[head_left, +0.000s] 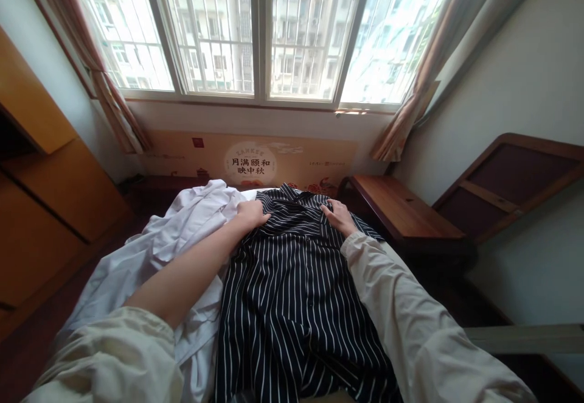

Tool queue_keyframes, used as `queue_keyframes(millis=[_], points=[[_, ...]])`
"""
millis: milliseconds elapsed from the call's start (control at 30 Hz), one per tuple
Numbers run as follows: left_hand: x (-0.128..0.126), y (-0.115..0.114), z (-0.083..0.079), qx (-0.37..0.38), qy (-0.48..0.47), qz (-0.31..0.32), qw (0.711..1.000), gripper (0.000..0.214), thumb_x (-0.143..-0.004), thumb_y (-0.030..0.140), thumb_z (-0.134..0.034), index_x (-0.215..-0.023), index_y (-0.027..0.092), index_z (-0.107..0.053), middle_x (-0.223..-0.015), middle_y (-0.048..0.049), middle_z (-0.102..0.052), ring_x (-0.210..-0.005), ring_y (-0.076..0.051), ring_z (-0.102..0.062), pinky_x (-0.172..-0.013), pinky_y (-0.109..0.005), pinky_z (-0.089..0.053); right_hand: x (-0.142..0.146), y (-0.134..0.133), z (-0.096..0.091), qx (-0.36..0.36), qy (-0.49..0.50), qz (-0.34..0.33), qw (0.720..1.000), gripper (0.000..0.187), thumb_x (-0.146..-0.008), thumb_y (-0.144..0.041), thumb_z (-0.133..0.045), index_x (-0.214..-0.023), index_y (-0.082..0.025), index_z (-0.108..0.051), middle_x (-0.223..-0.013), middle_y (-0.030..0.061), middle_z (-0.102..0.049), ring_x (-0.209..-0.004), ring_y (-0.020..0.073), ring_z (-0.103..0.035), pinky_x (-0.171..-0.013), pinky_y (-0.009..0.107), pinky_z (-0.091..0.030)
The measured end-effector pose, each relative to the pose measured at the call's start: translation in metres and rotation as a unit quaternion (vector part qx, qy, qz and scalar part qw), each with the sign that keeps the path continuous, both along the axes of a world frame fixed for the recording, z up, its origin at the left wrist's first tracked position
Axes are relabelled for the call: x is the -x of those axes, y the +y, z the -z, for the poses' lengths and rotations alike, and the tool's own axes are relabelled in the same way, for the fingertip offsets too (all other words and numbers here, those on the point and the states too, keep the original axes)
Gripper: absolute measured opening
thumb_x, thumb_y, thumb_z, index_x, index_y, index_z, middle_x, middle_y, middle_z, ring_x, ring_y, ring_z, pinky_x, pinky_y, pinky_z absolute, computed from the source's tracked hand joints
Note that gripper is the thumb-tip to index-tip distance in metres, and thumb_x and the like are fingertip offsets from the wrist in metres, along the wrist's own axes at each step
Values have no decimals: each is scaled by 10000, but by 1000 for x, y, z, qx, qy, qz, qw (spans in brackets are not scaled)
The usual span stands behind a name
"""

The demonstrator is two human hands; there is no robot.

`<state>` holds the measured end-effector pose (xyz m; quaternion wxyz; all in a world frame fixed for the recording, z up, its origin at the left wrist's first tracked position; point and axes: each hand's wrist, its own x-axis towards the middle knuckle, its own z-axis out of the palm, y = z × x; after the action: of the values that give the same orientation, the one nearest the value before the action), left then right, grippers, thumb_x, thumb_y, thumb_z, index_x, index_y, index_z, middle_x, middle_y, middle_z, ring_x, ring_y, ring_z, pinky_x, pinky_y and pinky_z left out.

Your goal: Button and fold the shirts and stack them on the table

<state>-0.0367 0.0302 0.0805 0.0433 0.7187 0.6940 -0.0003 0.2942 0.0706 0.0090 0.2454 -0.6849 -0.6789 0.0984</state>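
Observation:
A black shirt with white stripes (292,275) lies front up with its collar at the far end and its hem towards me. At its left shoulder side, my left hand (252,213) is closed on the fabric, thumb on top. My right hand (339,215) grips the opposite shoulder side, its fingers bent over the cloth and the thumb pointing inward. Some fingertips of both hands are hidden. Beside the shirt on the left is a rumpled pile of white cloth (191,223), close to my left hand and forearm.
Beyond the shirt stands a printed cardboard panel (182,153) below a barred window (301,44). A wooden bench (406,205) is at the right, with a framed board (511,178) leaning on the wall. An orange-brown cabinet (55,202) stands left.

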Motion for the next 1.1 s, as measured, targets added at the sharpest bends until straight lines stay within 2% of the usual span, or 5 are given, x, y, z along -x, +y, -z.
queue_keyframes(millis=[200,733,833,967,1100], points=[[8,21,23,6,-47,-32,998,258,-928,282,-594,-1116,182,-740,-1229,-157,-756,-1144,-313,-709,-897,-349,-534,-31,-15,21,69,-109,1,992,776,-1032,-657,-317,-1637,-174,-369,-1743,106,-258,-1609,309,-226,-1308,514,-162],[13,22,35,-82,-117,-84,986,282,-1013,233,-449,-1146,163,-688,-1222,-186,-722,-1103,-323,-705,-887,-413,-547,-67,-29,22,37,-130,43,990,761,-1037,-629,-304,-1634,-163,-378,-1734,117,-281,-1616,300,-212,-1308,537,-173],[1,9,34,-182,-105,0,978,326,-1032,319,-457,-1232,160,-659,-1314,-188,-669,-1178,-319,-674,-988,-429,-530,-65,-32,21,-12,-135,35,990,713,-1043,-574,-327,-1614,-155,-409,-1716,116,-327,-1608,289,-238,-1311,537,-168],[-14,-10,45,-181,-70,246,950,535,-1012,520,-502,-1409,175,-601,-1527,-146,-568,-1432,-300,-508,-1224,-400,-366,-49,-44,16,-74,-150,-35,985,657,-1040,-540,-373,-1580,-178,-463,-1681,100,-402,-1585,269,-304,-1317,509,-173],[-13,-14,68,-85,-46,222,970,821,-983,726,-410,-1578,162,-464,-1678,-152,-399,-1560,-350,-343,-1283,-469,-253,-25,-61,14,-76,-153,-132,976,673,-1049,-598,-370,-1594,-211,-452,-1690,78,-391,-1590,261,-298,-1319,468,-199]])
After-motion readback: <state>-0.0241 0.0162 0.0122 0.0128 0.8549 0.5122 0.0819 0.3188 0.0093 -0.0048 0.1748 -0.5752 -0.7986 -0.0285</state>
